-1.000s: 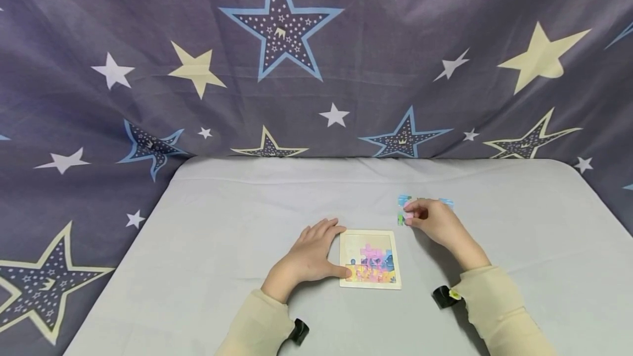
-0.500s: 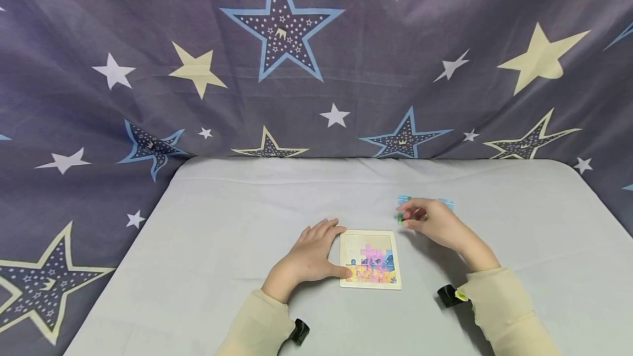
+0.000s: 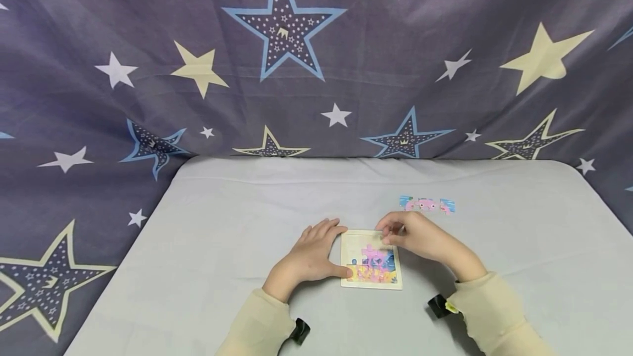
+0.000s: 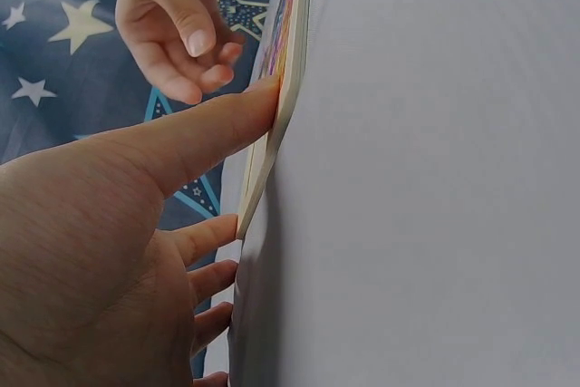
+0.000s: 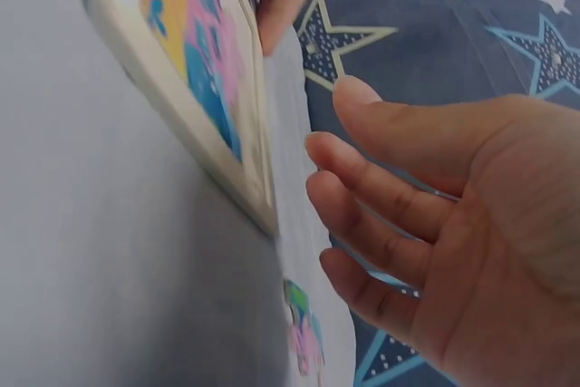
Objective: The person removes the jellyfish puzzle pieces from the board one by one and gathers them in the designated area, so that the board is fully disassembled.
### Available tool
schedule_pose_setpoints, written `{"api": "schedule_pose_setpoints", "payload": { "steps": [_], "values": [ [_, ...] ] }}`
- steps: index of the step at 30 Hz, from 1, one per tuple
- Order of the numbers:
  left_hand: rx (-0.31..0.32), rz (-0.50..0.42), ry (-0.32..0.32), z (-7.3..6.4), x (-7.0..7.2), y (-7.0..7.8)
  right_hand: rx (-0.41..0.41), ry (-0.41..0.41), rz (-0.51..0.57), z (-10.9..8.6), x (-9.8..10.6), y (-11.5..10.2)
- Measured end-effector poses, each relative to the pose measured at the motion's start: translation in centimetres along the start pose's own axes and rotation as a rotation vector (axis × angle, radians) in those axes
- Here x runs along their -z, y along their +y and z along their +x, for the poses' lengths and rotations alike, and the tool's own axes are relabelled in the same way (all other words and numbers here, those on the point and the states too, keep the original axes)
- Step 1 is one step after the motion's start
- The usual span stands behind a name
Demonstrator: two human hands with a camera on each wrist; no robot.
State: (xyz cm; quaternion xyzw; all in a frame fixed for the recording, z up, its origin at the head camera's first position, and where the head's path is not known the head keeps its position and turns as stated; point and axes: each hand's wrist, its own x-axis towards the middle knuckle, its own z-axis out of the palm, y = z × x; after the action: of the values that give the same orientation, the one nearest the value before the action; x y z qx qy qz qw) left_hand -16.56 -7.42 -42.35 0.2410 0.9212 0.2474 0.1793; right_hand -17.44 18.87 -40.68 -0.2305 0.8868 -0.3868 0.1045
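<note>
In the head view a square puzzle tray (image 3: pixel 371 285) with a pale frame lies on the cloth, its lower part filled with pink, yellow and blue jigsaw pieces (image 3: pixel 373 268). My left hand (image 3: pixel 309 257) rests along its left side, fingers stretched out; the thumb presses the lower left edge and the index fingertip touches the upper left corner. Over the upper right corner hovers my right hand (image 3: pixel 415 235), its fingers loosely bent. The right wrist view shows a gap between that hand's thumb (image 5: pixel 399 124) and fingers, with no piece visible there.
Beyond the right hand, several loose jigsaw pieces (image 3: pixel 427 205) in pink and blue lie in a row on the pale cloth-covered table (image 3: pixel 237 207). A dark star-patterned curtain (image 3: pixel 296 98) hangs behind the table's far edge. Each wrist carries a black camera mount.
My right hand has come toward me and left, from the loose pieces to the tray's upper right corner. The row of pieces is uncovered. My left hand stays put.
</note>
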Motion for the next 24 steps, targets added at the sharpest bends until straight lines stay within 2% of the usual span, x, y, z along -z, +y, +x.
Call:
{"api": "schedule_pose_setpoints", "payload": {
  "steps": [12,24],
  "values": [
    [-0.014,0.001,0.003,-0.1,0.2,0.1,0.027,-0.08,0.019,0.3,-1.6,-1.1],
    [-0.003,0.002,-0.003,-0.2,0.2,0.1,0.052,-0.084,-0.146,0.2,-2.8,-1.5]
  ]
}}
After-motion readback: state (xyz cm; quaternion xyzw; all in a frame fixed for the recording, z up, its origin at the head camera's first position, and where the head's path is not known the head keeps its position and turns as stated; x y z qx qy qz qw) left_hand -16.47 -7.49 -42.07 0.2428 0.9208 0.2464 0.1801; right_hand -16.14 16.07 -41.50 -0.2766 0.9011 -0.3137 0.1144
